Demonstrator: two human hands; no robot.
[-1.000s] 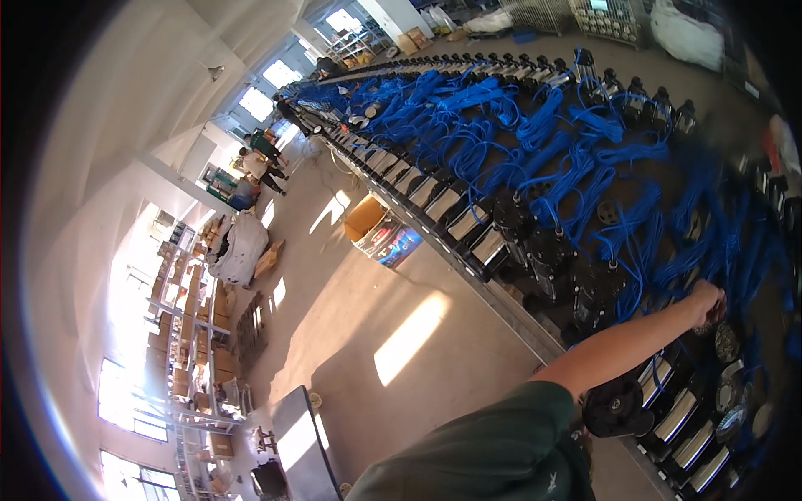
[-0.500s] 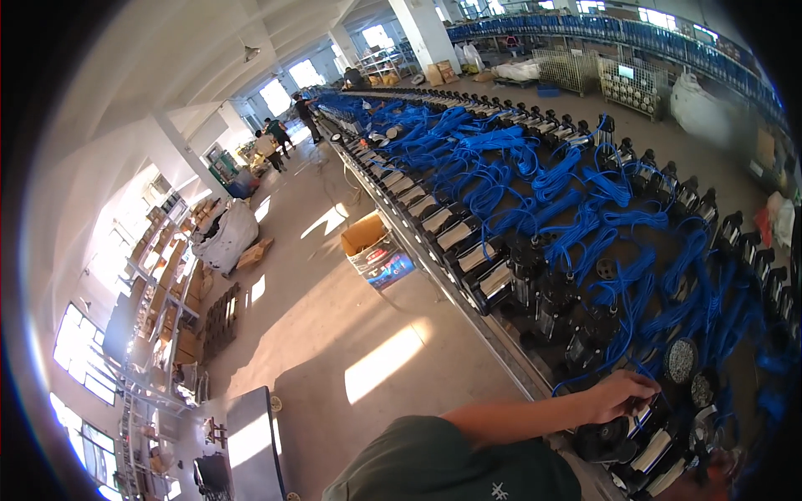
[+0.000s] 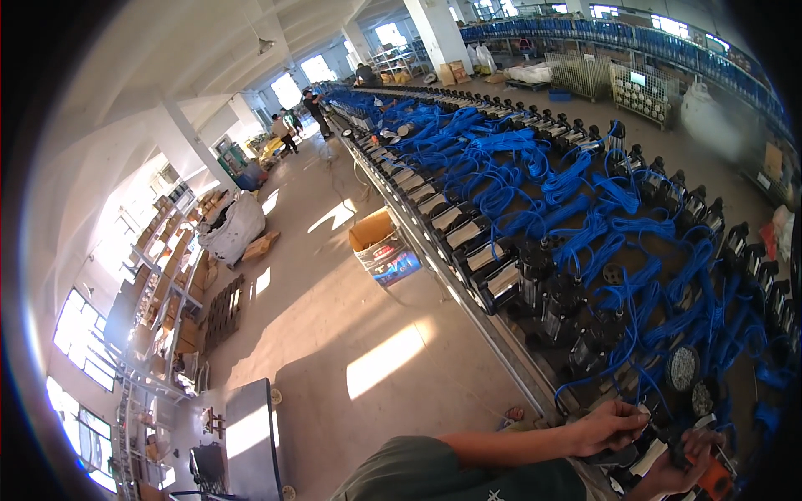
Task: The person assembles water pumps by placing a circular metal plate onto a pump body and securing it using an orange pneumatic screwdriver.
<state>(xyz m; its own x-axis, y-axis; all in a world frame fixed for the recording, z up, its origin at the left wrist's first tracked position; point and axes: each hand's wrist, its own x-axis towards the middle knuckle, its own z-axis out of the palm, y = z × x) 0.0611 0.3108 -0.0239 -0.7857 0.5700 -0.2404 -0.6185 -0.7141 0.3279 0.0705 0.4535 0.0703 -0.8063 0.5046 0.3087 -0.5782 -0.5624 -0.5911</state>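
Note:
My left hand point(image 3: 614, 424) reaches out from a green sleeve over the near end of a long bench point(image 3: 501, 334) and pinches a small white part against a black pump point(image 3: 643, 455). Just below it, my right hand point(image 3: 675, 469) grips an orange and black tool point(image 3: 715, 481) at the picture's lower edge. Rows of black pumps point(image 3: 561, 302) with coiled blue cables point(image 3: 585, 234) cover the bench beyond my hands. Two round pump ends point(image 3: 683, 369) face up close by.
An open cardboard box point(image 3: 376, 238) stands on the floor beside the bench. Large white sacks point(image 3: 234, 227), a pallet point(image 3: 224, 311) and shelving point(image 3: 163, 301) line the left wall. Several people point(image 3: 316, 107) stand far down the aisle. A grey cabinet point(image 3: 251, 438) is at the lower left.
My left hand has drawn back along the bench to its near end. My right hand with the orange tool has come into view. The view has swung down the aisle.

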